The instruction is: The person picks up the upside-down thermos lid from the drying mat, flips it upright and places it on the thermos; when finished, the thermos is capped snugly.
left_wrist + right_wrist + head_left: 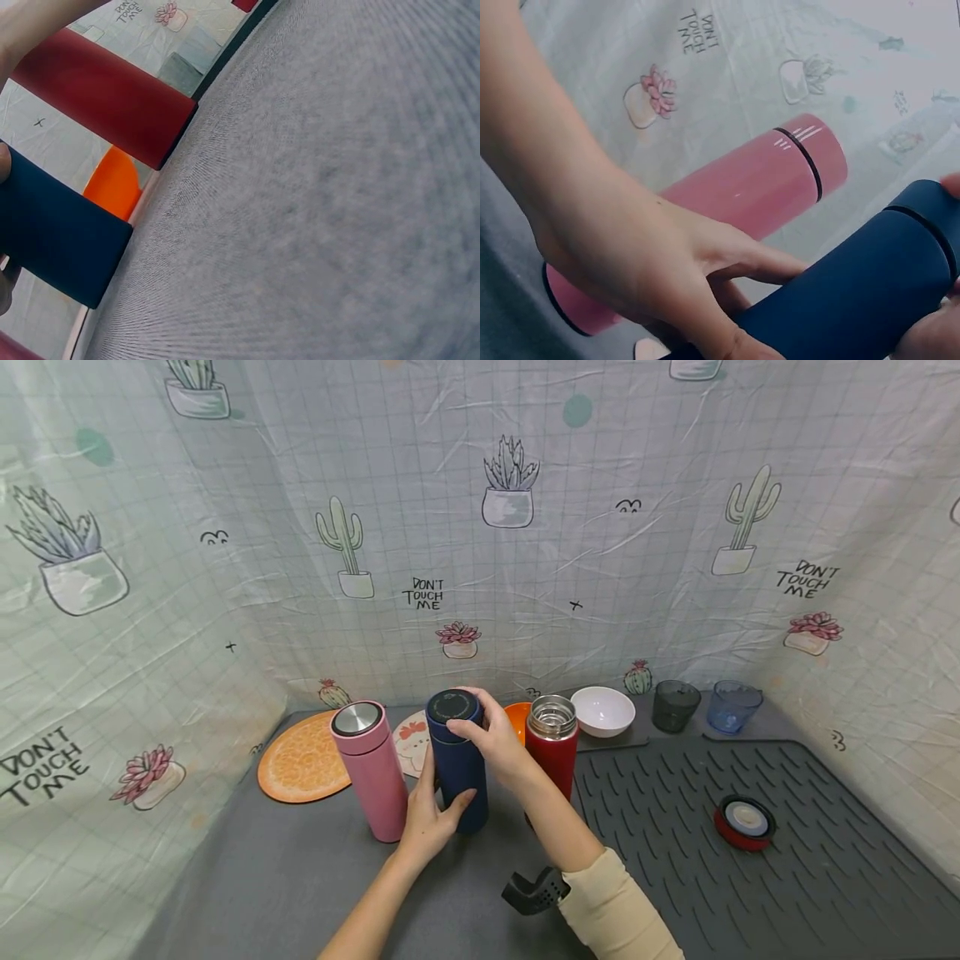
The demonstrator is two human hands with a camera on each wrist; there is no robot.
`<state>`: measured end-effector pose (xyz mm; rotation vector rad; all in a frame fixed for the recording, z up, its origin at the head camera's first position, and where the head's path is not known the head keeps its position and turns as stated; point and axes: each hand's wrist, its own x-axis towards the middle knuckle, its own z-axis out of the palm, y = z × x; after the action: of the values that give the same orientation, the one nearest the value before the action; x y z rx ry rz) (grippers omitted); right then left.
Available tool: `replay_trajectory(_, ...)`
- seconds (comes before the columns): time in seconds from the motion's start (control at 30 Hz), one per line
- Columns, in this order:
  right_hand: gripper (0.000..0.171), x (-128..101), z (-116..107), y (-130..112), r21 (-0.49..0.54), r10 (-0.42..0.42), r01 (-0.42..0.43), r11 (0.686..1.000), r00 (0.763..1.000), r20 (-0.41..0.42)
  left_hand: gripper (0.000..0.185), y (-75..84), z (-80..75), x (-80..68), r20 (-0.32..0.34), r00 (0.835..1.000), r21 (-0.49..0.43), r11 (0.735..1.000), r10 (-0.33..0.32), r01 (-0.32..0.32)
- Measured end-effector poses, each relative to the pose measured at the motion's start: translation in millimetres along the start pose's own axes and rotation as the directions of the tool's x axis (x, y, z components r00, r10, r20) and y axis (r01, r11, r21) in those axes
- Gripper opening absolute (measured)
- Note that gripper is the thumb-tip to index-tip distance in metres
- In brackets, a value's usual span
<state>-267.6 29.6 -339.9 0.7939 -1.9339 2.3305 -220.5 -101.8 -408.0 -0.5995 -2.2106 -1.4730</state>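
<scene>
Nearest on the grey bench (300, 877) lies a small black clip-like piece (534, 891), just beside the cream sleeve (618, 914) of the right arm. To the right, on the dark ribbed mat (787, 860), rests a red lid (744, 822) with a pale inside, well apart from the bottles.

In the middle stands the navy bottle (457, 760), upright on the bench. The left hand (429, 814) grips its lower body, fingers and thumb curled around it. The right hand (491, 739) grips its cap from above, fingers wrapped over the rim. On the cap top there is small ring-shaped writing, too small to read.

Just left of it stands the pink bottle (371, 768) with a silver top, close to the left hand. Just right stands the red bottle (552, 752), open, its steel mouth showing.

Farther back lie an orange-slice mat (300, 760), a round coaster with a cartoon face (411, 742) and an orange dish (517, 717). Then come a white bowl (603, 710), a dark cup (675, 704) and a blue cup (732, 704).

The cloth backdrop (480, 527) carries cactus drawings and the words "DON'T TOUCH ME" several times.
</scene>
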Motion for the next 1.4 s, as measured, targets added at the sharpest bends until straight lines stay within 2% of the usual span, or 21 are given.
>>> replay_trajectory(0.1, 0.055, -0.7, 0.4, 0.3, -0.017, 0.015, -0.016, 1.0, 1.0, -0.026, 0.087, -0.2, 0.9, -0.4, 0.001, 1.0, 0.002, 1.0, 0.006, -0.006)
replay_trajectory(0.3, 0.059, -1.3, -1.6, 2.0, 0.006, 0.001, -0.001, 1.0, 0.999, 0.036, 0.087, 0.4, 1.7, -1.2, -0.006, 1.0, 0.0, 1.0, -0.009, 0.009)
replay_trajectory(0.43, 0.055, -0.6, -1.6, 2.0, 0.003, -0.006, 0.006, 1.0, 1.0, 0.008, 0.087, 0.4, 1.6, -1.1, -0.001, 1.0, 0.004, 1.0, -0.017, 0.017)
replay_trajectory(0.53, 0.055, -0.4, -1.0, 2.0, -0.013, -0.009, 0.01, 1.0, 0.999, 0.045, 0.087, 0.1, 1.1, -1.0, -0.01, 1.0, 0.007, 1.0, -0.01, 0.01)
replay_trajectory(0.63, 0.056, 0.5, -1.5, 3.0, 0.022, -0.027, 0.025, 0.999, 0.996, 0.091, 0.087, -0.2, 0.6, -0.7, -0.022, 1.0, 0.003, 1.0, -0.001, 0.001)
replay_trajectory(0.73, 0.052, 1.3, -1.6, 3.6, 0.048, -0.035, 0.033, 0.998, 0.998, 0.056, 0.087, -0.3, 0.4, -0.7, -0.024, 1.0, -0.004, 1.0, -0.002, 0.002)
replay_trajectory(0.87, 0.052, 0.8, -0.5, 3.8, -0.003, 0.001, -0.002, 1.0, 1.0, -0.021, 0.087, -0.1, 0.5, -1.2, -0.012, 1.0, 0.006, 1.0, -0.021, 0.021)
replay_trajectory(0.97, 0.055, 0.0, -0.8, 4.5, -0.032, 0.002, -0.001, 0.999, 1.0, 0.016, 0.087, -0.5, -0.3, -0.9, -0.005, 1.0, 0.012, 1.0, -0.014, 0.014)
replay_trajectory(1.07, 0.058, -0.2, -1.3, 4.8, -0.011, -0.029, 0.029, 1.0, 0.998, 0.064, 0.088, -0.8, -2.0, 0.7, -0.004, 1.0, 0.009, 1.0, 0.005, -0.005)
replay_trajectory(1.17, 0.053, 0.1, -0.4, 5.2, -0.022, -0.035, 0.035, 0.999, 0.999, 0.017, 0.088, -1.0, -4.0, 1.5, 0.004, 1.0, 0.015, 1.0, 0.022, -0.022)
replay_trajectory(1.27, 0.055, -0.9, 1.7, 4.4, -0.051, -0.014, 0.012, 0.999, 0.999, -0.037, 0.089, -0.8, -5.5, 1.3, 0.018, 0.999, 0.023, 0.999, 0.027, -0.027)
replay_trajectory(1.4, 0.059, -1.6, 2.3, 2.6, -0.043, -0.003, 0.004, 0.999, 1.0, 0.02, 0.088, -1.3, -6.9, 1.8, 0.026, 1.0, 0.021, 1.0, 0.007, -0.007)
